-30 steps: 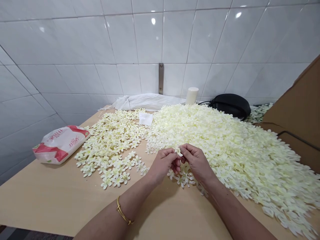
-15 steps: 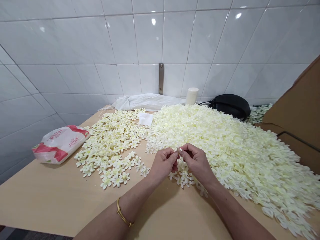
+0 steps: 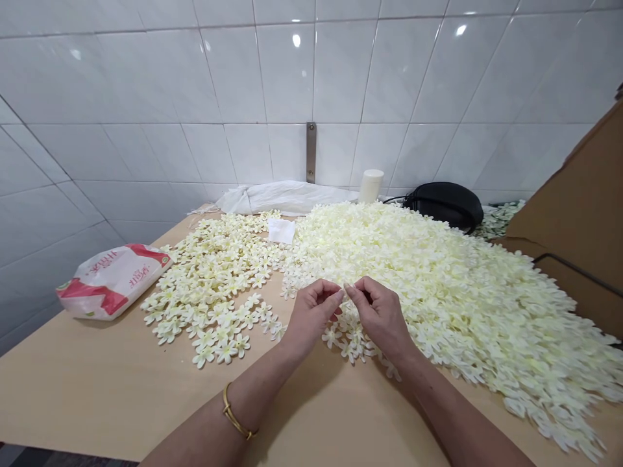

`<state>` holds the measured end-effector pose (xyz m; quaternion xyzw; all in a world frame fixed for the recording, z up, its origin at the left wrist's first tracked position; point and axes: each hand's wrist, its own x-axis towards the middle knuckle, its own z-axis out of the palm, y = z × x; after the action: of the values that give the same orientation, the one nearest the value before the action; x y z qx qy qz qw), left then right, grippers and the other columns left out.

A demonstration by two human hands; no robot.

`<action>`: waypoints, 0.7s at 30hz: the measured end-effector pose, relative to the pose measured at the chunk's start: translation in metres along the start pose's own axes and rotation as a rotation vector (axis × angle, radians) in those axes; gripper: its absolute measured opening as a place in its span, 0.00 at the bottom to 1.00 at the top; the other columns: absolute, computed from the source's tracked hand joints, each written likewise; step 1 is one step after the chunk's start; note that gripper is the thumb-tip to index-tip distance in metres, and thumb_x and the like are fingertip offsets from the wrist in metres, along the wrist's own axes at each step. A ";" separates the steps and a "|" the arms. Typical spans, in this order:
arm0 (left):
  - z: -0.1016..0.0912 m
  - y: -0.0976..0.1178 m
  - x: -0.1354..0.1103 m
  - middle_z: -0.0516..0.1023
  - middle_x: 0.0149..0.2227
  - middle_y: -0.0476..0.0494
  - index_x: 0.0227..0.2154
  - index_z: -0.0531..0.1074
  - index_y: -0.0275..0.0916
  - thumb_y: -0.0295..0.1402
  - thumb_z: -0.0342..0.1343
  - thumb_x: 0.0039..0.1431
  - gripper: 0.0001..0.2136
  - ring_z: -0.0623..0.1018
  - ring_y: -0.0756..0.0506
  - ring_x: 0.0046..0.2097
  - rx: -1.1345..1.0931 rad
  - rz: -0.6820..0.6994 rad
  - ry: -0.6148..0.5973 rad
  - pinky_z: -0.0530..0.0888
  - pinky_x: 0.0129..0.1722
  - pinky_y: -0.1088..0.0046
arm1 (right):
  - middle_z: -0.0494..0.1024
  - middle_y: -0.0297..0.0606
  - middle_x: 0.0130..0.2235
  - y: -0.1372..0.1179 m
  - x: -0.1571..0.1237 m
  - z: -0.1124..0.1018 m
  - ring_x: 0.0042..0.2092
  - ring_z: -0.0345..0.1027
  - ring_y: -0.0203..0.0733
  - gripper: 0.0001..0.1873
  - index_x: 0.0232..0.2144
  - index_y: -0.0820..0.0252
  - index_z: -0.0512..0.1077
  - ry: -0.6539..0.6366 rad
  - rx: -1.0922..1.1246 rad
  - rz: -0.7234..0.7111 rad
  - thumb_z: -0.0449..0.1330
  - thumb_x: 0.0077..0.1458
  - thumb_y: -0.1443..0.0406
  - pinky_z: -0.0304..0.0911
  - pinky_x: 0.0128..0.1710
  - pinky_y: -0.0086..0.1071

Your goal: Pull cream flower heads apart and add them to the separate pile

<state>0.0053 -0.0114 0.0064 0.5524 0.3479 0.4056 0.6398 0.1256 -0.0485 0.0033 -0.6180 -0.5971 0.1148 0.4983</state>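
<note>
Two bare hands (image 3: 307, 319); one gold metal bangle (image 3: 227, 410). Two heaps of pale-yellow five-petalled flowers (image 3: 438, 279), blooms overlapping, perhaps hundreds. One red-and-white plastic packet (image 3: 117, 279), one white paper scrap (image 3: 281, 231), one white cylinder (image 3: 370, 187), one black rounded case (image 3: 445, 198).

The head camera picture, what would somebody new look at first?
Probably the big heap of pale flowers on the right of the table, with a smaller patch to its left. Next, the left hand and right hand, close together near the middle. Then the red and white packet at the table's left.
</note>
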 end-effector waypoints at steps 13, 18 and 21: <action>0.000 0.001 -0.001 0.64 0.17 0.53 0.20 0.64 0.36 0.28 0.51 0.45 0.04 0.65 0.53 0.21 0.106 0.032 0.049 0.64 0.23 0.78 | 0.53 0.28 0.16 0.002 0.002 0.001 0.20 0.48 0.31 0.23 0.14 0.58 0.53 0.027 0.194 0.154 0.48 0.55 0.53 0.47 0.19 0.27; -0.002 -0.002 0.001 0.63 0.17 0.53 0.19 0.64 0.36 0.28 0.51 0.46 0.04 0.64 0.53 0.22 0.174 0.106 0.108 0.63 0.23 0.78 | 0.63 0.31 0.18 0.004 0.005 -0.007 0.21 0.54 0.32 0.20 0.16 0.59 0.59 0.248 0.026 0.073 0.50 0.55 0.56 0.51 0.20 0.27; -0.004 -0.003 0.002 0.62 0.18 0.53 0.19 0.64 0.36 0.29 0.50 0.47 0.05 0.63 0.53 0.22 0.209 0.167 0.131 0.62 0.23 0.78 | 0.65 0.33 0.23 0.009 0.009 -0.012 0.23 0.55 0.34 0.12 0.22 0.60 0.64 0.371 -0.153 -0.020 0.52 0.53 0.61 0.54 0.22 0.29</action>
<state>0.0033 -0.0086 0.0027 0.6154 0.3821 0.4541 0.5188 0.1422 -0.0444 0.0058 -0.6587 -0.5082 -0.0517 0.5524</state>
